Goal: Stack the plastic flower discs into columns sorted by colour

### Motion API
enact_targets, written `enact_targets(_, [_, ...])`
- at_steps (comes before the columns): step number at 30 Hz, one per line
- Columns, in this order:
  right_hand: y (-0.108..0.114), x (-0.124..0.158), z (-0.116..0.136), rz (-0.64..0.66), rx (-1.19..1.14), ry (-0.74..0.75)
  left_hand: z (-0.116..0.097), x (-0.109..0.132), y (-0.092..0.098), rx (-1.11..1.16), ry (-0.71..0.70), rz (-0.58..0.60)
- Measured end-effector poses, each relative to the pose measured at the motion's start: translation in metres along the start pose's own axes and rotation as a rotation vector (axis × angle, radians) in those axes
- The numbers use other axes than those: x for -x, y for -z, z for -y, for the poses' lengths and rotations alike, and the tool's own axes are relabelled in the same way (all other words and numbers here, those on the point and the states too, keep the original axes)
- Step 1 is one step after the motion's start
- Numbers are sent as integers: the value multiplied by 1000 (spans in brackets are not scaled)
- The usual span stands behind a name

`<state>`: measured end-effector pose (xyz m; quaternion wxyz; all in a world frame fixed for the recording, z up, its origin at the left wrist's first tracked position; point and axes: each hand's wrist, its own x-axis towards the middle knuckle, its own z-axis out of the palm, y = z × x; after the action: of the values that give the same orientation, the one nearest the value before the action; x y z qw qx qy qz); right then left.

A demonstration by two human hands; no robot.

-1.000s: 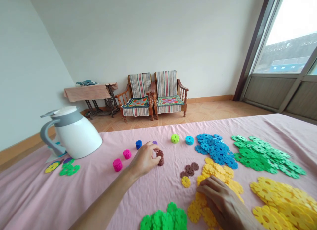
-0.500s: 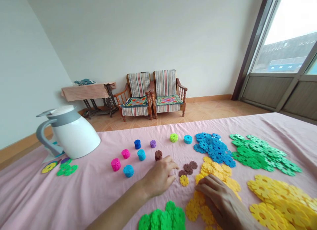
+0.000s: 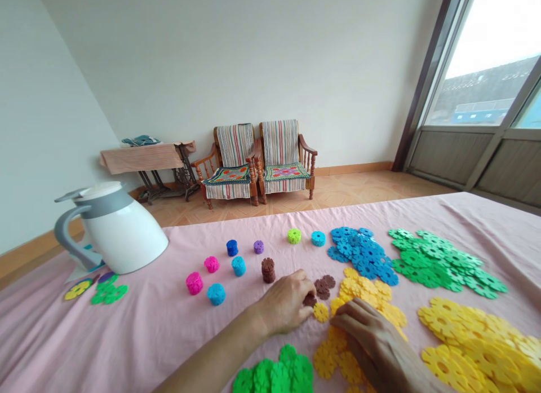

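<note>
My left hand (image 3: 288,303) reaches over the pink cloth, its thumb and fingertips closed around a brown interlocking plastic disc (image 3: 311,301). Other loose brown discs (image 3: 324,287) lie just beyond those fingertips, and a single yellow disc (image 3: 320,312) is beside the thumb. Behind the left hand stands a stack of brown discs (image 3: 267,270). My right hand (image 3: 372,336) rests on a pile of yellow discs (image 3: 366,291), fingers stretched forward and lying over the pieces. Its palm side is hidden.
Short stacks in pink (image 3: 194,283), light blue (image 3: 216,294), purple (image 3: 258,247) and lime (image 3: 294,235) dot the cloth. Blue (image 3: 363,255), green (image 3: 439,260) and more yellow discs (image 3: 477,342) are heaped rightward; bright green ones (image 3: 276,373) lie in front. A white jug (image 3: 127,235) stands left.
My left hand has moved right, away from the brown stack, and its fingers have closed on a loose brown disc. My right hand stays on the yellow pile. The view has shifted slightly.
</note>
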<state>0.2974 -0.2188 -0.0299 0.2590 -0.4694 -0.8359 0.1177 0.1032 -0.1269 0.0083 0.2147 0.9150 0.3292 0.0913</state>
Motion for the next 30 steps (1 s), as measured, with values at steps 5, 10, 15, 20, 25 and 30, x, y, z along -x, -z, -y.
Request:
enact_targets(5, [0, 1, -2, 10, -7, 4, -3, 10, 5, -14, 5, -62])
enact_targets(10, [3, -1, 1, 27, 4, -8, 11, 23, 41, 3, 112, -260])
enact_targets(15, [7, -3, 3, 37, 17, 10, 36, 25, 67, -22, 245, -382])
enact_targets(20, [7, -3, 1, 74, 21, 11, 46, 26, 66, -38, 247, -369])
enact_targets(25, [5, -4, 1, 82, 8, 3, 48, 27, 65, -30, 246, -343])
enact_targets(30, [6, -4, 1, 83, -2, -7, 31, 24, 60, 25, 214, -437])
